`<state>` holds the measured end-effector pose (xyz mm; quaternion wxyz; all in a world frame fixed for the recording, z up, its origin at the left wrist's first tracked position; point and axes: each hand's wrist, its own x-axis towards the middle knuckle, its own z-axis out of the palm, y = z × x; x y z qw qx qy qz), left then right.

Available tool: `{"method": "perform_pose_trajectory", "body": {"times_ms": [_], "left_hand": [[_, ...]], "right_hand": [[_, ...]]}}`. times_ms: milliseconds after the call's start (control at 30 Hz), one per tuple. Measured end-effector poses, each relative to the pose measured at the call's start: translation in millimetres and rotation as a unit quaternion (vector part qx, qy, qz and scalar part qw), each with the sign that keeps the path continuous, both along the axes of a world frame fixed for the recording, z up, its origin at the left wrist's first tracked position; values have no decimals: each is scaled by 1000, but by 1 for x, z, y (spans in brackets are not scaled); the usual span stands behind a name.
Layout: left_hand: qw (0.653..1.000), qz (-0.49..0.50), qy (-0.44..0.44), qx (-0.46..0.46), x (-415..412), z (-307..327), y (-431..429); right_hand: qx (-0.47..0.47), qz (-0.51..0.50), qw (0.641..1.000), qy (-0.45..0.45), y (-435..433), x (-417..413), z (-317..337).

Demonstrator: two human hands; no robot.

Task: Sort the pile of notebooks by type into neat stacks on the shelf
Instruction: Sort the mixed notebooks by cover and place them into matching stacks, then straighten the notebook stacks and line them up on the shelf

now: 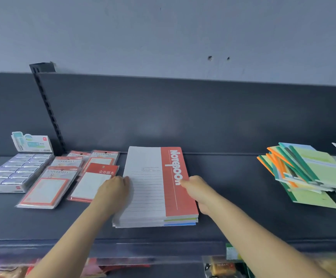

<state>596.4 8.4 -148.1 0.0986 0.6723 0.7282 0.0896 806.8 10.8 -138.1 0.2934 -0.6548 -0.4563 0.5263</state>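
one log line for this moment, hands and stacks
left hand: on stack's left edge | right hand: on right edge | red-cover notebook stack: squared, mid-shelf | green notebook pile: messy, unsorted

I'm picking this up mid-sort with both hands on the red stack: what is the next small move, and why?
Probably let go and reach right for the messy green and orange notebook pile. The left hand and right hand flank the red-and-white Notebook stack, whose edges already look squared, while that fanned-out pile lies unsorted.

Neat red-and-white notebook stack (155,189) mid-shelf, jumbled green notebook pile (307,173) right
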Motion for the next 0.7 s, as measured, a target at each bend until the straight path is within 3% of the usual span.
{"method": "perform_pose_trajectory", "body": {"times_ms": [133, 267, 367, 500, 567, 700], "left_hand": [[999, -7, -36, 3, -1, -2, 1], [1000, -7, -5, -7, -7, 1, 5], [997, -9, 40, 59, 0, 9, 0], [987, -46, 57, 141, 32, 28, -11], [980, -87, 42, 172, 55, 33, -13], [976, -162, -65, 133, 114, 37, -16]], "right_hand": [[-18, -25, 999, 21, 0, -1, 4], [-26, -19, 999, 27, -4, 2, 4], [6, -4, 1000, 15, -11, 14, 6], [124, 1, 986, -110, -28, 51, 22], [195, -12, 959, -204, -35, 82, 35], [260, -87, 896, -351, -42, 171, 62]]}}
